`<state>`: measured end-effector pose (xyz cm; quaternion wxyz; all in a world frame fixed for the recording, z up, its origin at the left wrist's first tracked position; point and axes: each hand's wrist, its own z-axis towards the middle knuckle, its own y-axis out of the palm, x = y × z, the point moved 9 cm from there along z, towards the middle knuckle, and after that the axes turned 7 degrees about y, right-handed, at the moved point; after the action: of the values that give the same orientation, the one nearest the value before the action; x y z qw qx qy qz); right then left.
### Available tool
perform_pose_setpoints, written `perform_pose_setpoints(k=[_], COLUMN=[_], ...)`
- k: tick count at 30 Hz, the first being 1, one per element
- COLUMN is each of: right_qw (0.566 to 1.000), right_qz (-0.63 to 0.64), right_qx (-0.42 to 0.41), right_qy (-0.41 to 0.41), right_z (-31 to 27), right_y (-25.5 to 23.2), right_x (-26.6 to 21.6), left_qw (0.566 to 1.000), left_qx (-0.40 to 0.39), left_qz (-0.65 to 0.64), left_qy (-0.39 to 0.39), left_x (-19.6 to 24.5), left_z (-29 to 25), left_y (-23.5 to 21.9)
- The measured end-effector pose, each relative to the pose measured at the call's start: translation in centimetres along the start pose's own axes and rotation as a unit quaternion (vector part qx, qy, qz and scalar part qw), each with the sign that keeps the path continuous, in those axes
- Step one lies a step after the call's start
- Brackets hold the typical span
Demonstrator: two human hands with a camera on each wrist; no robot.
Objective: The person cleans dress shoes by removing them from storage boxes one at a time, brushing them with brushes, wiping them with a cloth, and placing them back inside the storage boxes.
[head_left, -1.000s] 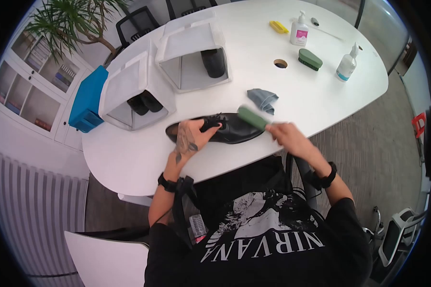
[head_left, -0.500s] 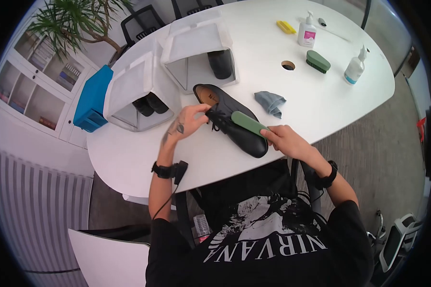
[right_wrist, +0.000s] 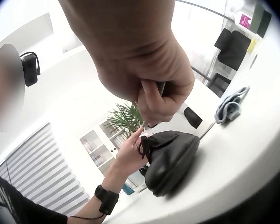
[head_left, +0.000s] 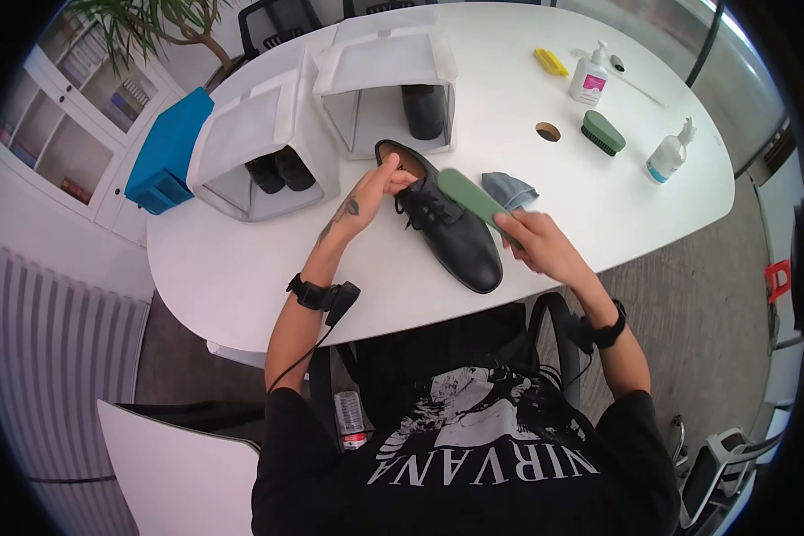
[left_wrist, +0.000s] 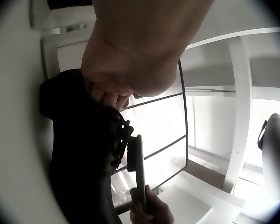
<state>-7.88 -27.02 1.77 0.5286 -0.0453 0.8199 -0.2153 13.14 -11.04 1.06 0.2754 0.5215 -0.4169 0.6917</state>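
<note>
A black lace-up leather shoe point(head_left: 460, 246) points its toe towards the person at the table's near side. My left hand point(head_left: 371, 196) holds it by the opening, its fingers hooked inside the collar in the left wrist view. My right hand point(head_left: 549, 246) grips the handle of a green shoe brush point(head_left: 469, 195). The brush head overlaps the upper beside the laces in the head view; its dark bristles point(left_wrist: 131, 154) face the laces point(left_wrist: 121, 140) in the left wrist view. Behind the brush lies a crumpled blue-grey cloth point(head_left: 509, 189).
Two white fabric boxes point(head_left: 259, 116) with dark footwear inside stand at the back left, beside a blue box point(head_left: 171, 147). Towards the right are another green brush point(head_left: 604, 132), a spray bottle point(head_left: 668, 159), a pump bottle point(head_left: 590, 79) and a yellow item point(head_left: 551, 62).
The shoe has turned from lying crosswise to toe towards the person. My left hand has shifted from the lace area to the opening. The brush has moved from the toe to beside the laces.
</note>
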Motion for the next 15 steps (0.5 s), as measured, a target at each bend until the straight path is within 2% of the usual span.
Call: perform_pose_setpoints(k=[3,5,6,7,9,11,12,13,15], right_qw=[1.0,0.996,0.953,0.946,0.97,0.993,0.997,0.997,0.978], right_qz=[0.019,-0.058,-0.175,-0.192,-0.108,-0.019,0.014,0.012,-0.075], right_qx=[-0.001,-0.045,-0.209,-0.238,-0.214,-0.118,-0.066,-0.068,-0.163], right_qy=[-0.019,-0.049,-0.131,-0.104,-0.037,0.023,0.023,0.024,-0.102], right_z=[2.2,2.4,0.9,0.0,-0.9,0.8,1.6,1.7,0.9], right_y=[1.6,3.8,8.2,9.2,8.0,5.0,3.4,4.1,7.1], right_x=[-2.2,-3.6,-3.3,-2.9,-3.6,-3.1,-2.8,-1.9,-2.2], left_qw=[0.999,0.999,0.999,0.998,0.994,0.991,0.993,0.992,0.995], left_qx=[0.034,-0.004,-0.002,-0.007,-0.007,-0.045,0.002,0.004,0.028], left_qz=[-0.018,-0.038,-0.037,-0.07,-0.111,-0.126,-0.115,-0.117,-0.075], left_qy=[0.01,0.019,0.022,-0.003,-0.024,-0.024,-0.037,-0.038,-0.058], left_x=[-0.4,-1.0,-1.1,-1.7,-2.8,-3.7,-4.3,-4.0,-3.1], left_z=[0.2,0.7,0.6,0.1,-0.3,-0.4,-0.3,-0.7,-0.9], left_y=[-0.3,-0.3,-0.8,-1.1,-1.7,-1.6,-2.0,-1.6,-2.1])
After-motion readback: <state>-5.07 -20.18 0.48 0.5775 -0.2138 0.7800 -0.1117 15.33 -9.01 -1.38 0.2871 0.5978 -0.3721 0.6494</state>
